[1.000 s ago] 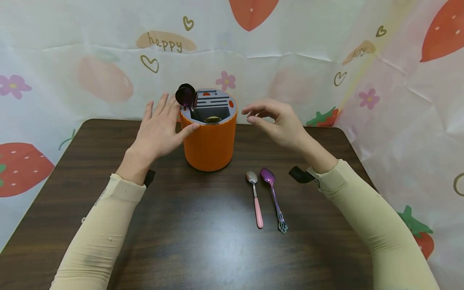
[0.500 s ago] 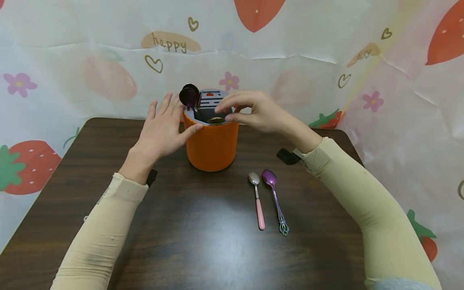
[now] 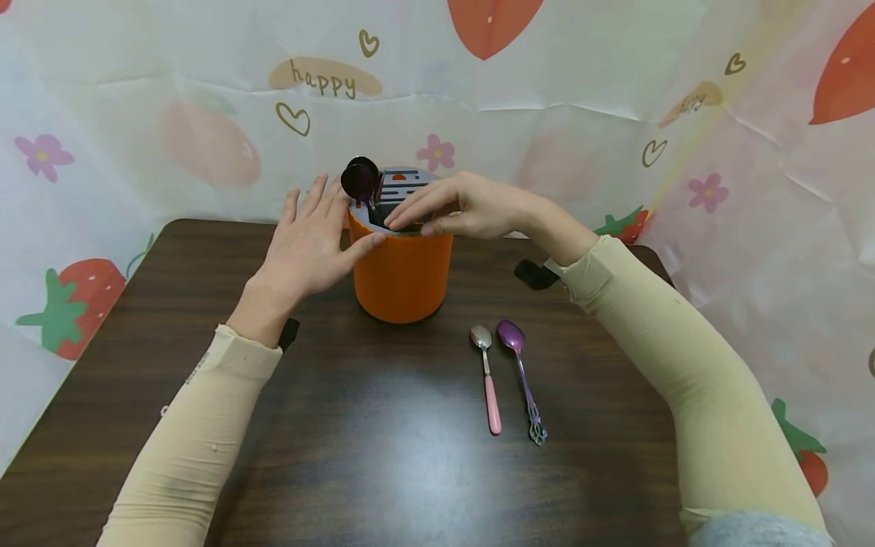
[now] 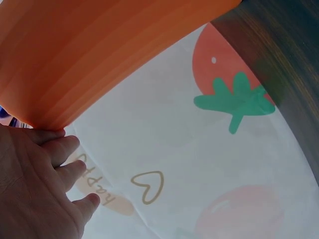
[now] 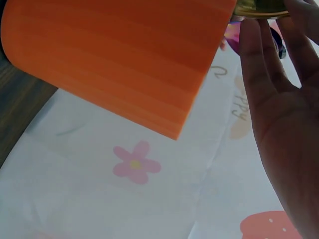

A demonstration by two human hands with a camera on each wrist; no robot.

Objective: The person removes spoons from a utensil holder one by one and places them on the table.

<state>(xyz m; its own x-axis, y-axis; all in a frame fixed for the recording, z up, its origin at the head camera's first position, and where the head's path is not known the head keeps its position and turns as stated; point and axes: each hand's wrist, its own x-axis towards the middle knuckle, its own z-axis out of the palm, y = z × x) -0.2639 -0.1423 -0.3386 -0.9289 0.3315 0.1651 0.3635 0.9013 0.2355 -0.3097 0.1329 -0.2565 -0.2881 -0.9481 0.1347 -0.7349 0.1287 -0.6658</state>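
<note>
An orange round utensil holder with a grey slotted top stands at the back middle of the dark wood table. A dark purple spoon sticks up from its left slot. My left hand rests flat against the holder's left side, fingers straight; in the left wrist view the fingertips touch the orange wall. My right hand reaches over the holder's top opening, straight fingers lying on a gold piece at the rim. What lies under those fingers is hidden.
Two spoons lie side by side on the table right of the holder: one with a pink handle, one purple. A strawberry-print cloth hangs behind and to the sides of the table.
My right hand moved left from beside the holder to over its top and now covers the gold piece. The left hand stayed on the holder's side.
</note>
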